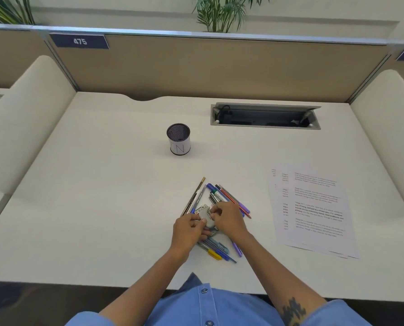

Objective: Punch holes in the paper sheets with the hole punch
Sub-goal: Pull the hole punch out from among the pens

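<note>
Grey-white plastic and bright metal make up the hole punch [205, 216], which you hold just above a scattered heap of pens and markers [222, 203] near the front centre of the worktop [102, 184]. Your left hand [188, 229] curls round its near end from the left, thumb laid over the top. Your right hand [228, 220] comes in from the right, fingertips pinching the punch's upper part; what exactly they grip there is too small to tell. Both hands are closed on the tool and almost touch each other.

The paper sheets [314, 208] lie well apart to your right, a loose fanned stack of printed pages flat on the worktop, not touched by either hand.

Pens show beyond your hands and below your wrists, some purple, one yellow, one red, crossing one another.

Further back, left of centre, a mesh pen cup [178, 140] stands upright with a white band round it. Behind and to its right a cable tray [265, 116] sits recessed in the worktop, its lid open. A tan partition [219, 67] closes the rear, carrying a plate marked 475 [80, 41].
</note>
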Available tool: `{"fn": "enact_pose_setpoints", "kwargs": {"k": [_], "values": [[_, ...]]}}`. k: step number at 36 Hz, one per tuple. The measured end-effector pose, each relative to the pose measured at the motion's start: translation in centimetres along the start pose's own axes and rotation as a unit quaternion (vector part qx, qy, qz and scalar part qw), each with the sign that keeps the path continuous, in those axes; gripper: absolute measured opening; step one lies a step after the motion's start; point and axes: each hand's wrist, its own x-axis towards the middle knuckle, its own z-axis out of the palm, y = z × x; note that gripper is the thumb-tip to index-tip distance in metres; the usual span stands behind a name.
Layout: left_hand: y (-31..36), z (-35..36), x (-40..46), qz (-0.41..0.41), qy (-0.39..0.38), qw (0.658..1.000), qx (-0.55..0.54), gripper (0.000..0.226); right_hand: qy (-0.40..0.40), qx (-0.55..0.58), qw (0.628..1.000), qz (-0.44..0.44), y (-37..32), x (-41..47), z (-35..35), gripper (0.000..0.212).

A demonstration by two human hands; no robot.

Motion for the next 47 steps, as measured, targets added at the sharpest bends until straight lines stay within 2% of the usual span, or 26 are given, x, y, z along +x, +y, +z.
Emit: {"fn": "enact_pose_setpoints", "kwargs": {"k": [17,24,33,47], "values": [[1.2,0.3,0.1,-0.01,-0.016,1.0,-0.002,0.01,0.012,0.029,0.999,0.029,-0.1,-0.3,-0.4,0.013],[2.3,1.0,0.0,0.003,-0.033,0.999,-0.016,0.009,0.049,0.049,0.997,0.026,-0.1,-1.1,-2.0,0.013],[4.1,5.3,0.6,0.031,-0.07,0.997,0.016,0.007,0.105,0.058,0.991,0.06,2.5,-1.4,-5.7,0.013],[4.7,12.9,0.7,0.034,-0.124,0.991,0.045,0.01,0.149,0.079,0.977,0.134,8.3,-3.0,-9.8,0.017]]}}
